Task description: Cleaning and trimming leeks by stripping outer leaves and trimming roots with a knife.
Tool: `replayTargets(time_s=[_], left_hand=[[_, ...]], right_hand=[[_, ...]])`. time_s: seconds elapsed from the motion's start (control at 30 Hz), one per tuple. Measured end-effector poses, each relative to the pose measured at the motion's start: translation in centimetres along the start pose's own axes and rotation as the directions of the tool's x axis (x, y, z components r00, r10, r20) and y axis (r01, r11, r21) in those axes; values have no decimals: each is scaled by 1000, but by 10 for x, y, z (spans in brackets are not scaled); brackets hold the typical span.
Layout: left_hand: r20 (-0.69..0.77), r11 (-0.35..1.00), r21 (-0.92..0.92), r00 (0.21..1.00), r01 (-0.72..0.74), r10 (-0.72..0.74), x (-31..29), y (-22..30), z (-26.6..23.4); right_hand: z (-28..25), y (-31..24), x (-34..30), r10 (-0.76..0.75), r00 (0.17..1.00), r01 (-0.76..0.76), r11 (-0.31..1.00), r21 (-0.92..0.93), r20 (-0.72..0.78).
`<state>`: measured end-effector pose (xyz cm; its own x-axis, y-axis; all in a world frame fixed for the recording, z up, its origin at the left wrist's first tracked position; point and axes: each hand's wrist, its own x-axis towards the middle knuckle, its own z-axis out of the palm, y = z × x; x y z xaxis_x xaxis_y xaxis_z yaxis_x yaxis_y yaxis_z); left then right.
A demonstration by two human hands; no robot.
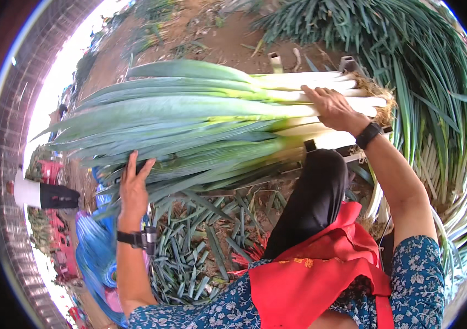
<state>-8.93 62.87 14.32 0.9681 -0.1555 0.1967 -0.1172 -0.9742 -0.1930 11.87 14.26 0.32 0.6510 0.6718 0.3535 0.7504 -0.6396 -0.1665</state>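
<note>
Fingers (pixel 314 97) on leeks (pixel 189 109), metal rack (pixel 348 64) cradling them

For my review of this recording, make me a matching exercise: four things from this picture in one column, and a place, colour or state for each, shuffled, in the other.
Column one
1. left hand
2. right hand
3. apron
4. leaf pieces

Column two
A. on the leeks' white stalks, near the roots
B. cut short and scattered
C. spread at the leeks' green leaves
D. red

Pairs: 1-C, 2-A, 3-D, 4-B
</note>
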Motion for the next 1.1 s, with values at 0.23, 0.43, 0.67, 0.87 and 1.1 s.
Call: replayTargets(time_s=[0.23,0.43,0.67,0.87,1.1], left_hand=[[544,956,293,821,7,-173,76,126,-79],[-80,850,-7,848,-526,524,116,231,-20],[-107,827,153,823,-541,559,135,236,32],[-183,847,65,828,-527,529,126,244,38],[-111,861,-33,857,-508,502,132,237,39]], right_hand=[[11,-5,-15,191,982,-190,982,-16,14],[8,-14,-26,198,977,-200,980,-9,-80],[-20,-26,-101,474,848,-389,861,327,-238],[-3,-5,-120,519,786,-451,853,264,-334],[-8,11,-153,749,557,-694,657,295,-358]])
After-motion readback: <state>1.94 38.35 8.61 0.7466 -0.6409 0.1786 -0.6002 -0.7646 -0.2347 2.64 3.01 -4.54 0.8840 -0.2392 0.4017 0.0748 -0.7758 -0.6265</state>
